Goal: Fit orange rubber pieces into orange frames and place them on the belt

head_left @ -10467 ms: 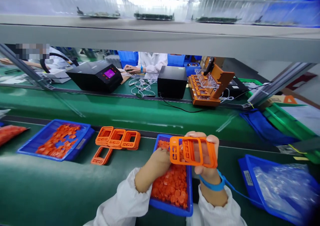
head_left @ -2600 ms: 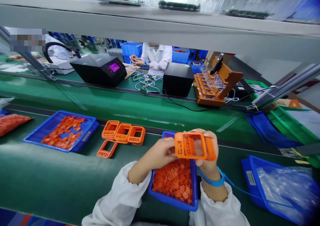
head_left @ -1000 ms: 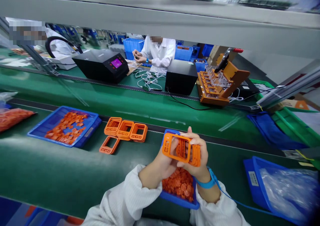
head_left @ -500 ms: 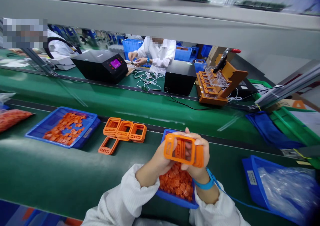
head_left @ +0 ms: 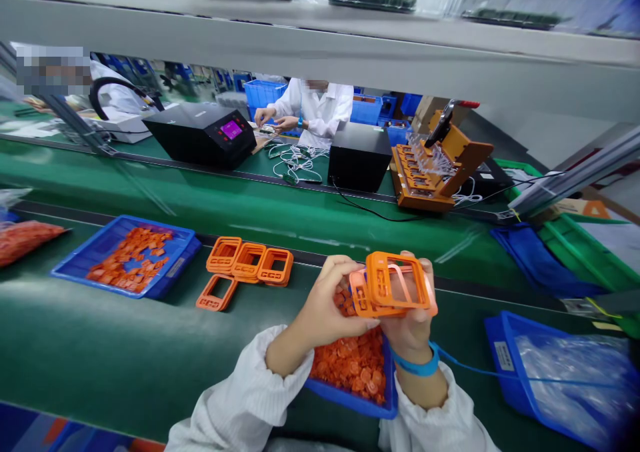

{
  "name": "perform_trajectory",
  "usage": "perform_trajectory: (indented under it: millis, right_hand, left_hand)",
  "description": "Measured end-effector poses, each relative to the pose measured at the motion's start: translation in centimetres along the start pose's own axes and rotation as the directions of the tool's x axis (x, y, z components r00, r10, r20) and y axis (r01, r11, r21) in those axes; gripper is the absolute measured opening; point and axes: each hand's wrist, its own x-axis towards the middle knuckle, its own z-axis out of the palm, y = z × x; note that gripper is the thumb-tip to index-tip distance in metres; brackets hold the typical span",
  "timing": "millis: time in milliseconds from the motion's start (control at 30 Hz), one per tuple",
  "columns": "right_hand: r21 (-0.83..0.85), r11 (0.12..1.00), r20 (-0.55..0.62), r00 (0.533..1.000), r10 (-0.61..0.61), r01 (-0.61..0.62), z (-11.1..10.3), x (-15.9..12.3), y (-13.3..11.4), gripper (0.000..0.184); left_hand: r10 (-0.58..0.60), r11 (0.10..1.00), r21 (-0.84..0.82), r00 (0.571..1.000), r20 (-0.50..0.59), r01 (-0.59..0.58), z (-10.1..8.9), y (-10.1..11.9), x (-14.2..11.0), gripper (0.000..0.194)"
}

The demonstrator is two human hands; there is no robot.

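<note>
Left hand (head_left: 325, 305) is half curled about the left end of the orange frames (head_left: 374, 282); grip there cannot be told. Frames are held over the blue tray (head_left: 360, 404) — long axis crosswise — by the right hand (head_left: 414, 331), closed on their right end.

In the upper left, a black device (head_left: 197, 135) with a lit purple screen (head_left: 231, 130) is seen; at upper centre, white cables (head_left: 300, 153) are tangled near a black box (head_left: 359, 159). A white-coated person (head_left: 327, 109) is partly hidden by a grey beam (head_left: 320, 47). At lower right, clear plastic (head_left: 575, 372) is held in a blue bin (head_left: 517, 391)
</note>
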Motion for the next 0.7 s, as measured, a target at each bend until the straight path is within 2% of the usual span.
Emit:
perform_trajectory:
  millis: [133,200,300,433,533,633,700]
  right_hand:
    - [-0.055,0.997,-0.099,0.994,-0.055,0.049,-1.4,2.0,-0.9,0.074]
    - [-0.1,0.993,-0.089,0.993,-0.077,0.068,-2.5,3.0,-1.2,0.075]
    - [-0.199,0.978,0.078,0.996,-0.05,0.065,-3.9,3.6,-1.3,0.076]
    - [-0.245,0.97,0.33,0.94,0.086,-0.003,-3.6,2.8,-0.7,0.076]
    - [-0.205,0.978,0.385,0.917,0.106,-0.027,-2.4,2.2,-0.3,0.075]
    - [-0.179,0.983,0.382,0.919,0.101,-0.034,-1.9,1.9,0.0,0.075]
    - [-0.179,0.983,0.37,0.924,0.093,-0.027,-2.0,1.8,0.2,0.076]
  left_hand:
    - [0.012,0.998,0.058,1.0,-0.022,-0.01,-1.2,0.7,0.0,0.07]
    - [0.034,0.994,0.104,0.998,-0.045,-0.029,-1.9,1.2,0.0,0.071]
    - [0.046,0.989,0.141,0.997,-0.065,-0.037,-2.6,1.7,0.0,0.074]
    - [-0.02,0.992,0.122,0.999,-0.029,0.024,-2.9,2.0,0.0,0.076]
    - [-0.103,0.994,0.047,0.995,0.004,0.103,-2.7,2.2,0.2,0.073]
    - [-0.185,0.982,-0.038,0.982,0.049,0.187,-2.6,2.4,0.2,0.071]
    - [-0.188,0.981,-0.042,0.98,0.064,0.191,-2.6,2.3,0.2,0.07]
